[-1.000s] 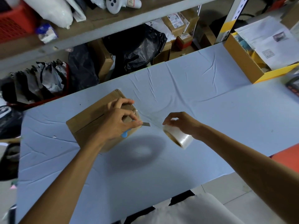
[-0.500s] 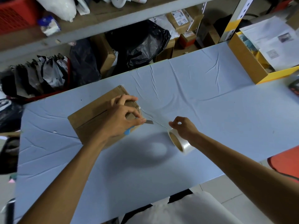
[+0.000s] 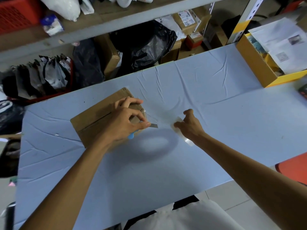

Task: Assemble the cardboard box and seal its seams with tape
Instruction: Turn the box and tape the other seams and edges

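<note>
Since half a second ago the right hand (image 3: 189, 127) has carried the tape roll (image 3: 181, 130) up and away from the box, turning so that the roll now sits mostly hidden beneath the palm and wrist, where before its open core faced the camera; the left hand has hardly shifted.

At the left of the blue table cover (image 3: 216, 113), the cardboard box (image 3: 98, 117) lies flat on the surface, its centre seam running diagonally across the top. The left hand (image 3: 123, 123) rests on the box's right end, fingers curled closed around a utility knife (image 3: 144, 127): a blue handle shows below the palm and a short grey blade sticks out past the thumb and forefinger, pointing right. A strip of clear tape (image 3: 159, 117) stretches from the box's right edge toward the roll, faint and glossy against the cloth, and the blade sits just beside it; whether it touches the tape cannot be told.

Further right, the right hand grips the roll with fingers bent over it, the forefinger and little finger raised. Only pale slivers of the roll show at the fingertips and under the wrist.

At the far right edge stands a yellow-and-brown carton (image 3: 254, 63) filled with printed papers.
</note>
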